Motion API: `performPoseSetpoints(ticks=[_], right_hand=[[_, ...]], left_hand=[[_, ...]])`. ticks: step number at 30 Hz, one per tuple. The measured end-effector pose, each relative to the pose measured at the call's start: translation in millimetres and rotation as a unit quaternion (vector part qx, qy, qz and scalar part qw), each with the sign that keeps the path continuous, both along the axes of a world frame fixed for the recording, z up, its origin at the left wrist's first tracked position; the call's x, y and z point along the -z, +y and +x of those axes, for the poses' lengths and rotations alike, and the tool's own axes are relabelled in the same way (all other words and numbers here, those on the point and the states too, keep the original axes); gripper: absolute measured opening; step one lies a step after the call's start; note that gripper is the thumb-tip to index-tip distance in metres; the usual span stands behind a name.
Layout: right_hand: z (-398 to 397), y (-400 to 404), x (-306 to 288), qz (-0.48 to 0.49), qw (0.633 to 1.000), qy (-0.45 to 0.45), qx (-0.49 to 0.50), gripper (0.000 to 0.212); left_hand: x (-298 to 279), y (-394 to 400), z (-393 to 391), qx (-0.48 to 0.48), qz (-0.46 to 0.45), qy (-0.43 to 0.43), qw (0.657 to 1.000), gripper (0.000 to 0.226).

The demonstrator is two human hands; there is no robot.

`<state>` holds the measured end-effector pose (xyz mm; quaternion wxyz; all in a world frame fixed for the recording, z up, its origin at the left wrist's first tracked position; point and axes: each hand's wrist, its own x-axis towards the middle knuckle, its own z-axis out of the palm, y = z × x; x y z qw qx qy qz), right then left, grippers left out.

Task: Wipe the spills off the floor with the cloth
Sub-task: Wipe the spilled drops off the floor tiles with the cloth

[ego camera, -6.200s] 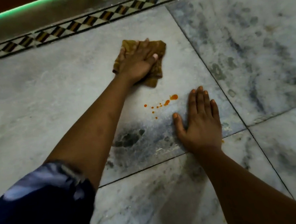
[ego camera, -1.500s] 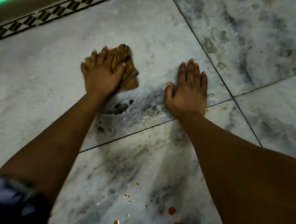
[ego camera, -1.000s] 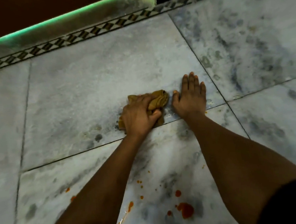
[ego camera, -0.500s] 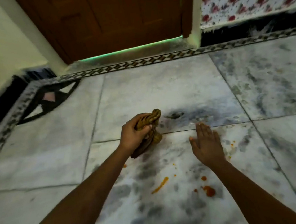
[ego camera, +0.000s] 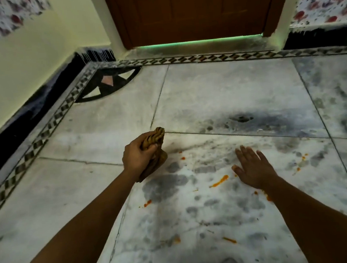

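The cloth [ego camera: 154, 152] is hanging bunched above the floor [ego camera: 217, 89], the left hand [ego camera: 138, 156] gripping it tight, probably to bring it down on the orange spills [ego camera: 218, 181] nearby. The right hand [ego camera: 253, 169], fingers straight, is lying low by the streak, seemingly bracing the person. No containers are showing.

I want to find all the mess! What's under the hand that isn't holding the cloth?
The right hand is spread open over the marble floor. Orange spills show beside it and near its wrist. Anything directly beneath the palm is covered.
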<state>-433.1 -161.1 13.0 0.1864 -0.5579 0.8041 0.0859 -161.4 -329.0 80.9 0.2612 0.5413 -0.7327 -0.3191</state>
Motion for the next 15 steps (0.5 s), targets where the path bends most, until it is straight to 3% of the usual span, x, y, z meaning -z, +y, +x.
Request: performPoseSetpoints(ticks=[4, 6, 9, 11, 15], right_hand=[[5, -8, 9, -0.022, 0.998, -0.017, 0.049, 0.063], [6, -3, 16, -0.027, 0.995, -0.031, 0.093, 0.062], [8, 11, 28, -0.038, 0.988, -0.062, 0.139, 0.058], [6, 16, 32, -0.057, 0.987, -0.064, 0.136, 0.057], [5, 17, 36, -0.079, 0.985, -0.072, 0.136, 0.059]], left_hand=[[43, 6, -16, -0.051, -0.028, -0.039, 0.998, 0.044], [68, 5, -20, -0.031, -0.047, -0.068, 0.996, 0.046], [104, -1, -37, 0.062, -0.042, -0.239, 0.968, 0.056], [113, -11, -54, 0.065, -0.025, -0.320, 0.945, 0.058], [111, -34, -95, 0.061, -0.010, -0.327, 0.943, 0.059]])
